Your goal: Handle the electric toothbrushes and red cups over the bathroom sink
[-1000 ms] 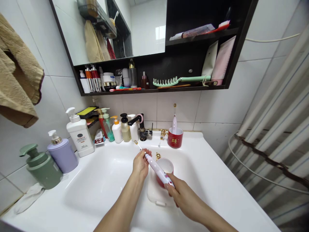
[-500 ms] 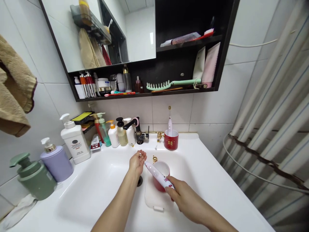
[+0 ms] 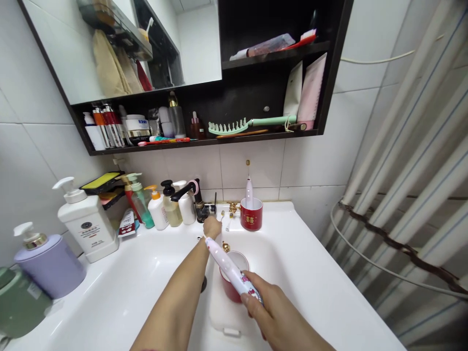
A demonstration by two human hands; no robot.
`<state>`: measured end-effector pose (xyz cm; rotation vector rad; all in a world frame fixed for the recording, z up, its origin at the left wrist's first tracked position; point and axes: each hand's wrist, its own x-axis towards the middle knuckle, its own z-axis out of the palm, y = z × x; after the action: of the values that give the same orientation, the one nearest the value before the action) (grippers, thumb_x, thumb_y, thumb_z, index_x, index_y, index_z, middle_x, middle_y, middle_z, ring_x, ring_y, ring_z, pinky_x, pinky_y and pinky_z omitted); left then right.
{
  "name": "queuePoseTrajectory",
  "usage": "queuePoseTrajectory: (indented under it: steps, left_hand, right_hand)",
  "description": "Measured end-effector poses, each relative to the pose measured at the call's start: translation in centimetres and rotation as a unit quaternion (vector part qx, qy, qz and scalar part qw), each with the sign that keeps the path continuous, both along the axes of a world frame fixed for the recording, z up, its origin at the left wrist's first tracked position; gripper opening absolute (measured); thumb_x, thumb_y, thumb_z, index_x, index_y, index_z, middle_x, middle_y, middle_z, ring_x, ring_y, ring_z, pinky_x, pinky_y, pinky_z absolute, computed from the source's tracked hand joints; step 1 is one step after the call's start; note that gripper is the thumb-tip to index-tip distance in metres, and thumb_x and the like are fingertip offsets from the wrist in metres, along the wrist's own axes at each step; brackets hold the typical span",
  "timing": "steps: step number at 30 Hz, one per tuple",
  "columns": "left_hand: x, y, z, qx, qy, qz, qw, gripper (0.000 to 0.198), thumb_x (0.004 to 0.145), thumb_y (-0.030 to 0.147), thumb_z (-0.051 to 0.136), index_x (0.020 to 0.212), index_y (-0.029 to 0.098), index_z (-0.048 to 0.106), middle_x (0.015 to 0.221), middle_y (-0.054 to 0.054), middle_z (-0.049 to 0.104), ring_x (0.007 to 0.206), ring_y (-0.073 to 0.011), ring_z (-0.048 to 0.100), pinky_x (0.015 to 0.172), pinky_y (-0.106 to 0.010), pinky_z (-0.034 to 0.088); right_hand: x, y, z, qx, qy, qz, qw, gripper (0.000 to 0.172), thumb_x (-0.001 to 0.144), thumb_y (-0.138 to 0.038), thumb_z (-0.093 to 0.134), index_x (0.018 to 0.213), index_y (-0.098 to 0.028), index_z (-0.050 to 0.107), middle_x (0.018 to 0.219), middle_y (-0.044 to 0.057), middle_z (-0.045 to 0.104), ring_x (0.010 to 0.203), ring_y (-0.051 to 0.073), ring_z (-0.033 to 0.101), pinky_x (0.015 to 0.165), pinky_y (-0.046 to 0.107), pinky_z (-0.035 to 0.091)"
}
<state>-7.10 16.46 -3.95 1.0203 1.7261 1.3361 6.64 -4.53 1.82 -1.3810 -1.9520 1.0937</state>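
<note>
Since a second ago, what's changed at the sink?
The left hand let go of the electric toothbrush tip and moved forward to the black tap; whether it grips it is unclear. The right hand still holds the toothbrush over the red cup in the basin.

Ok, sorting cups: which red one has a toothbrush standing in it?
The red cup on the back ledge by the tap; the other cup sits in the basin.

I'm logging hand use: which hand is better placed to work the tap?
Likely left: the left hand is at the black tap, while the right hand grips the electric toothbrush over the nearer red cup.
</note>
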Motion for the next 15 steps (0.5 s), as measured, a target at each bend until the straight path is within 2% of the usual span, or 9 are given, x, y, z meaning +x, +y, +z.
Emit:
queuePoseTrajectory:
  steps: [4,8,11,15]
  left_hand:
    - [1.0,-0.4,0.1,0.002,0.085,-0.006,0.996,0.024,0.043,0.008,0.06,0.036,0.016,0.039,0.068,-0.013,0.056,0.093,-0.0267,0.044,0.074,-0.032,0.032]
    - [2.7,-1.8,0.1,0.027,0.186,-0.051,0.981,0.01,0.051,0.02,0.058,0.056,0.015,0.051,0.087,-0.012,0.054,0.095,-0.0247,0.043,0.08,-0.033,0.027]
    - [3.6,-2.5,0.2,0.007,0.242,-0.099,0.965,0.006,0.054,0.012,0.054,0.06,0.013,0.053,0.086,-0.014,0.055,0.093,-0.0251,0.044,0.079,-0.035,0.027]
    - [3.3,-3.4,0.4,0.001,0.195,-0.096,0.976,0.009,0.054,0.004,0.051,0.048,0.011,0.05,0.073,-0.015,0.057,0.087,-0.0263,0.047,0.075,-0.035,0.03]
  right_hand:
    - [-0.1,0.2,-0.2,0.005,0.007,0.008,1.0,0.023,0.072,-0.029,0.032,0.086,-0.017,0.045,0.056,-0.002,0.044,0.045,0.009,0.037,0.044,0.021,0.028]
    - [0.1,0.3,-0.2,0.016,0.034,0.001,0.999,0.027,0.073,-0.031,0.031,0.093,-0.018,0.042,0.056,-0.002,0.042,0.046,0.009,0.037,0.044,0.02,0.028]
    - [0.2,0.3,-0.2,0.021,0.057,0.0,0.998,0.026,0.074,-0.031,0.031,0.092,-0.018,0.043,0.056,-0.002,0.041,0.047,0.008,0.038,0.044,0.019,0.03]
    - [0.2,0.2,-0.3,0.025,0.091,-0.01,0.995,0.024,0.074,-0.033,0.031,0.088,-0.018,0.044,0.058,-0.002,0.042,0.047,0.008,0.038,0.044,0.019,0.031]
